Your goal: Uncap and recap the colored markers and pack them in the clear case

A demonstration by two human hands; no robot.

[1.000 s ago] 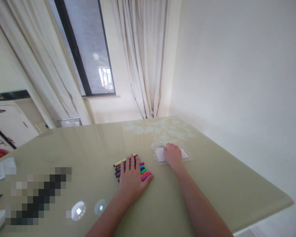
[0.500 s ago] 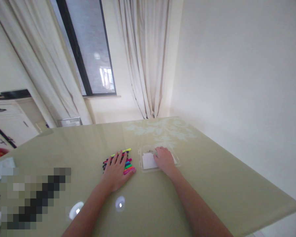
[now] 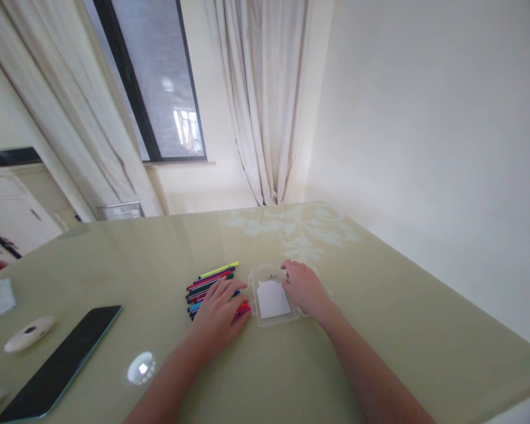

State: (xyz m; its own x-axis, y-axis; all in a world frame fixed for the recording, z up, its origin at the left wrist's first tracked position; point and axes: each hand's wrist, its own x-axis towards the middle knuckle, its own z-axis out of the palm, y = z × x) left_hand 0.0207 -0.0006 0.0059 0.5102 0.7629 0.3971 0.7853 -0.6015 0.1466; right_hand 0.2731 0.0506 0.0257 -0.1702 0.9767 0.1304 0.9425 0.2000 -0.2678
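From where I stand, the person's left hand (image 3: 221, 309) lies with palm down over a row of coloured pens (image 3: 211, 285). These pens are on the tabletop (image 3: 265, 377), in front of the person, just to the left of a clear plastic box (image 3: 259, 273). They lie side by side, more or less parallel, slightly slanting, and probably the flat hand serves to keep such round bodies from rolling away. The fingers of this hand are bent and a little apart; they rest across the pens and are not closed around any one. A yellow pen (image 3: 218, 270) lies at the far edge of the row, free of the hand.

The right hand (image 3: 307, 288) is at the right part of the box, its fingers curled down. I cannot tell if they pinch the plastic or only rest there, because the hand itself hides the contact. Perhaps it steadies the box, which looks light. White paper (image 3: 272, 299) shows flat in the left part of it, below a small dark mark.

Further left, well apart from both hands, lie a dark flat device (image 3: 62, 365) and a pale oval object (image 3: 29, 334).
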